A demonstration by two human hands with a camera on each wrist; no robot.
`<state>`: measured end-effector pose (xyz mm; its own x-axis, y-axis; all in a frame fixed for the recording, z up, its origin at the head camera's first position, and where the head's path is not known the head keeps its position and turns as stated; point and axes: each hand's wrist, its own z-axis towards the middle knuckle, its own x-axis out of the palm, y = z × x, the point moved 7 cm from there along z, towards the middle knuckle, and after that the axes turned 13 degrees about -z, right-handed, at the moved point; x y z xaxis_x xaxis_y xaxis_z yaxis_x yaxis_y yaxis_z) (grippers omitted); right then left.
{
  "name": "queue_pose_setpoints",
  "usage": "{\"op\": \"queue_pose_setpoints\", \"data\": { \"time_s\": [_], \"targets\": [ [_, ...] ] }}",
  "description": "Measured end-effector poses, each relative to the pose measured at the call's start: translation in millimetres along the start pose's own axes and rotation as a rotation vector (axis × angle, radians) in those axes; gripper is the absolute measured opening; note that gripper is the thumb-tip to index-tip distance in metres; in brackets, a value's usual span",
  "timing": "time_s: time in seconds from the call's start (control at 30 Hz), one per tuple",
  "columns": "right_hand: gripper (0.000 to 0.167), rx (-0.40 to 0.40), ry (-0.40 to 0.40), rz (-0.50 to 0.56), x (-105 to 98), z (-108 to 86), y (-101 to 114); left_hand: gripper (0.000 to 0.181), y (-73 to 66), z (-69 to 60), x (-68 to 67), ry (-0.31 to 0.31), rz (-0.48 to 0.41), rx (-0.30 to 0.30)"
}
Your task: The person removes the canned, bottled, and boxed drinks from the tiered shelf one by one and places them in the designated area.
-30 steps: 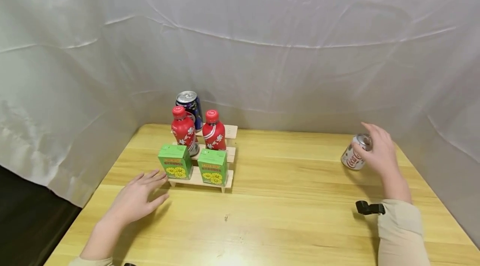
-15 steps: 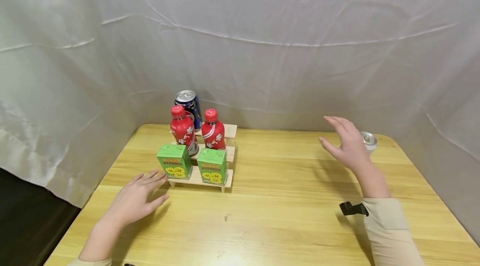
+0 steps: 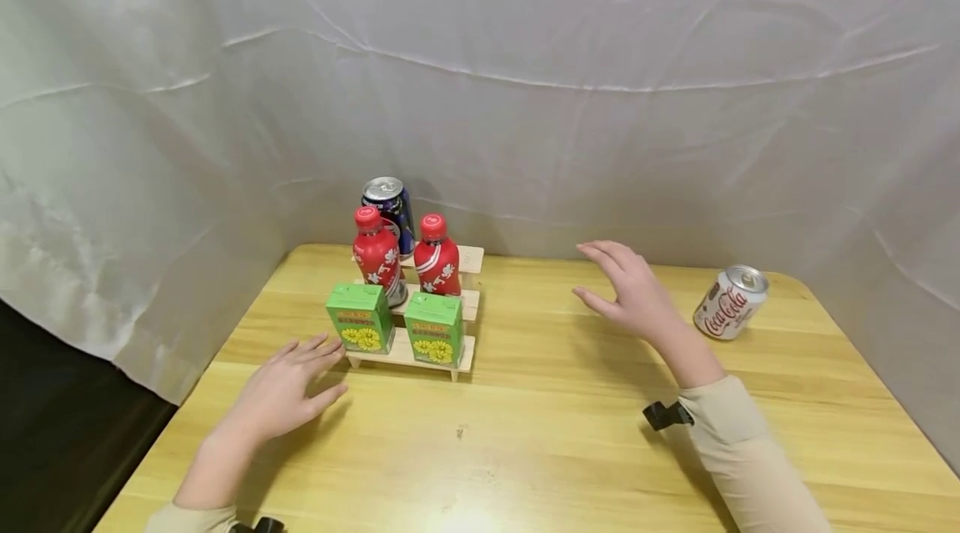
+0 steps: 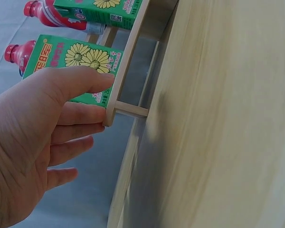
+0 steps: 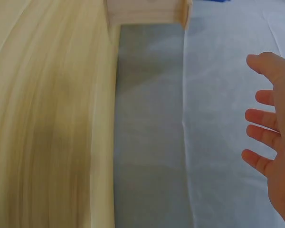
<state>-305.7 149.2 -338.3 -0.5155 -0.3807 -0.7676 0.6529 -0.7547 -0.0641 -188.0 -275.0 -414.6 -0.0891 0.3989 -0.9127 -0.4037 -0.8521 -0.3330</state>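
Note:
My left hand (image 3: 281, 395) is at the left front corner of a tiered wooden rack (image 3: 401, 349), its fingertips touching or close to the lowest step. On that step stand two green drink cartons, the left carton (image 3: 360, 320) and the right carton (image 3: 435, 329). Behind them, two red bottles, the left bottle (image 3: 377, 253) and the right bottle (image 3: 437, 262), occupy the middle step. A dark blue can (image 3: 393, 212) is on the top step, partly hidden. My right hand (image 3: 633, 291), holding nothing, hovers over the table between the rack and a white Coca-Cola can (image 3: 731, 304), which stands upright at the right.
The wooden table (image 3: 525, 433) runs back to a grey cloth curtain (image 3: 562, 141), which also hangs along both sides. A dark area (image 3: 67, 416) lies beyond the table's left edge.
My right hand has moved left from beside the Coca-Cola can, which is now in full view. My left hand has stayed by the rack. The head view has shifted slightly.

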Motion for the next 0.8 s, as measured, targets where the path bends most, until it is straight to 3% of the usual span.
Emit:
{"op": "queue_pose_setpoints", "data": {
  "time_s": [0.33,0.57,0.8],
  "targets": [
    [0.062,-0.079,0.032,0.052,28,37.4,34,0.053,-0.1,3.5,-2.4,0.018,0.007,-0.026],
    [0.059,-0.069,0.106,0.087,42,62.8,53,0.055,3.6,2.4,0.2,0.019,0.005,-0.035],
    [0.056,-0.036,0.107,0.116,52,92.2,60,0.053,2.6,0.2,1.6,0.006,0.010,-0.013]
  ]
}}
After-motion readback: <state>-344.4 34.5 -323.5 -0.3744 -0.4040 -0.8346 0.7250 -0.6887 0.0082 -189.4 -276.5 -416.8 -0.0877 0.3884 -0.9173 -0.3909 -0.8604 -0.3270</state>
